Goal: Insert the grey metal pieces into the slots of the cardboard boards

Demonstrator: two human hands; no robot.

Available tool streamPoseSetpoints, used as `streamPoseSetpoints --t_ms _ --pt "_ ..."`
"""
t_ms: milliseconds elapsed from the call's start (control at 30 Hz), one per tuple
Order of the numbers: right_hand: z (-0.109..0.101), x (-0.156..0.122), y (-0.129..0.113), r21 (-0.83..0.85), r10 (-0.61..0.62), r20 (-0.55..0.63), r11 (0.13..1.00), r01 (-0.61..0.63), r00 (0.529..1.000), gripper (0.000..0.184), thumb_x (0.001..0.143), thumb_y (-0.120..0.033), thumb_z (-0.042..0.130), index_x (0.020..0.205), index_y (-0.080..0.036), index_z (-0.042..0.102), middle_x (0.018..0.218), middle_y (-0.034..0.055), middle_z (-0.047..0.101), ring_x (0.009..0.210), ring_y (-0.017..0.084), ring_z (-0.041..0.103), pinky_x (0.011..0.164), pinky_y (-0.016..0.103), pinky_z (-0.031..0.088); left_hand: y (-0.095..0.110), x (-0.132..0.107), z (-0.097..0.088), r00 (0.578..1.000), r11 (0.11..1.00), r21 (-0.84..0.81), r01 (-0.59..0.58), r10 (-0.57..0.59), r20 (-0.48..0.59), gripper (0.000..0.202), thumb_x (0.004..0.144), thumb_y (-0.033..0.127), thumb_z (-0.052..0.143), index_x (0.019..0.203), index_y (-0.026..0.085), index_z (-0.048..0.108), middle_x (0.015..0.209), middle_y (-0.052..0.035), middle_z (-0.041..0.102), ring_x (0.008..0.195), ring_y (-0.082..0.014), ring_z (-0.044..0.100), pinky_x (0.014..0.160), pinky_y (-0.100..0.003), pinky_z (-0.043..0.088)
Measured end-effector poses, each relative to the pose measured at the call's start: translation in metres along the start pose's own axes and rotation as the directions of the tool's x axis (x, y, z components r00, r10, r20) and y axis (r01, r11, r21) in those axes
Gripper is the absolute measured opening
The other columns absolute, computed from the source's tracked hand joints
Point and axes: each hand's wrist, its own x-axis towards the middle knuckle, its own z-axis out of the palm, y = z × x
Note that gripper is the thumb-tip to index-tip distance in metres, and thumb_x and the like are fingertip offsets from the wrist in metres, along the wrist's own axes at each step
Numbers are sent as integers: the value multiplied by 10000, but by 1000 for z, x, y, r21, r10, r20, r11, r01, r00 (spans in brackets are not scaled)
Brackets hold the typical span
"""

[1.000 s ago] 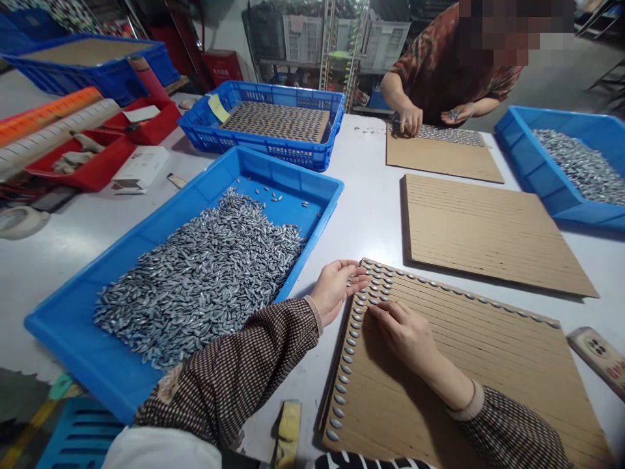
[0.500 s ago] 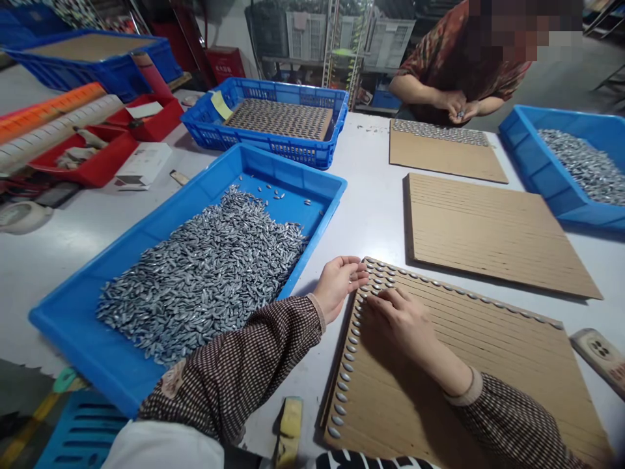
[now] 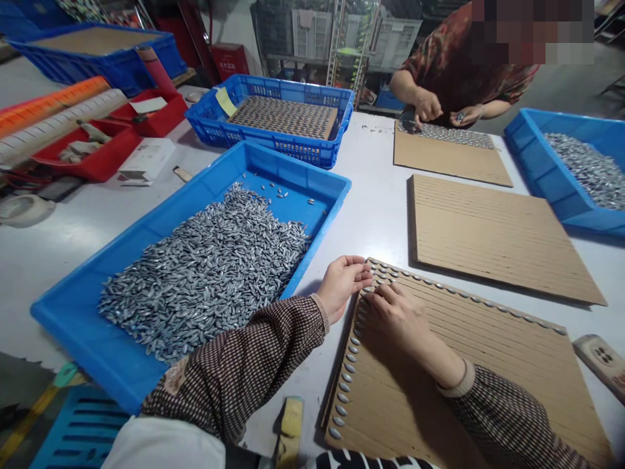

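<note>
My left hand (image 3: 343, 286) is half curled at the far left corner of a slotted cardboard sheet (image 3: 469, 345); whatever lies inside its fingers is hidden. Beside it, my right hand (image 3: 398, 318) reaches down to the cardboard with fingers pinched together, and their tips hide what they hold. Small silver, pointed-oval pieces (image 3: 346, 378) line the sheet's left edge and its far edge, with a few short rows near the corner. To the left, a blue tray (image 3: 297, 163) contains a large heap of the same silver pieces (image 3: 209, 267).
A second slotted cardboard sheet (image 3: 498, 234) lies beyond mine. Across the table a co-worker handles pieces over another sheet (image 3: 449, 159), near a blue bin (image 3: 527, 150). A blue basket (image 3: 336, 153), a yellow-handled tool (image 3: 290, 423) and a pale oblong object (image 3: 603, 358) are around.
My right hand has shifted slightly up and left on the cardboard, while my left hand keeps its place. One of the co-worker's hands has moved left, down to their sheet.
</note>
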Motion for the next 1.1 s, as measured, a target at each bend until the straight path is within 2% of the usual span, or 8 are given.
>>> streamPoseSetpoints --t_ms 133,300,400,467,600,767,900,1100 --pt "-2 -1 0 15 9 -16 1000 -9 1000 100 860 -228 598 910 -205 682 824 54 628 760 184 500 629 297 329 0 0 0 1000 1000 11 5 -5 -5 107 843 56 472 892 134 526 860 -75 624 718 -110 620 804 -318 509" --pt "-9 -8 12 144 99 -89 986 -86 991 155 916 -210 530 948 -198 682 847 53 652 774 165 557 642 274 382 0 0 -2 1000 1000 -7 12 -12 14 110 837 71 487 910 143 524 876 -74 627 743 -118 627 847 -347 506" --pt "-17 -12 22 225 175 -166 965 -135 970 158 918 -193 527 963 -203 678 847 45 659 780 162 580 666 273 426 -1 -1 -2 994 997 7 75 -75 73 46 862 163 525 904 145 531 897 -88 636 751 -127 630 852 -361 501" --pt "-22 -12 26 269 190 -197 954 -133 962 174 909 -196 539 1019 -216 672 881 49 664 803 172 586 689 289 451 -3 -3 -1 981 991 37 132 -135 139 107 875 248 546 887 142 543 921 -102 638 767 -139 627 832 -363 501" --pt "-28 -5 20 295 148 -169 951 -93 974 250 910 -212 532 1121 -252 661 941 64 654 845 191 577 692 312 464 -5 -7 1 945 978 43 206 -210 250 155 866 293 567 868 138 581 913 -84 621 792 -142 598 748 -310 496" --pt "-25 3 13 346 152 -144 934 -94 978 198 918 -235 522 998 -241 703 916 72 641 826 190 569 672 313 464 -3 -8 1 918 954 26 298 -294 264 225 856 375 579 899 155 573 860 -67 626 664 -112 556 654 -252 451" --pt "-22 6 13 442 174 -125 891 -102 977 176 911 -217 518 937 -217 692 915 75 642 826 189 583 682 318 486 -5 -7 0 917 951 3 309 -299 263 256 842 408 595 915 165 558 891 -75 632 681 -130 577 661 -268 449" --pt "-22 7 11 484 153 -99 871 -87 983 215 906 -189 518 1051 -235 670 963 74 636 854 194 589 703 324 494 -8 -7 -2 908 950 -39 311 -285 306 282 849 430 582 918 157 568 839 -54 612 692 -134 574 622 -253 433"
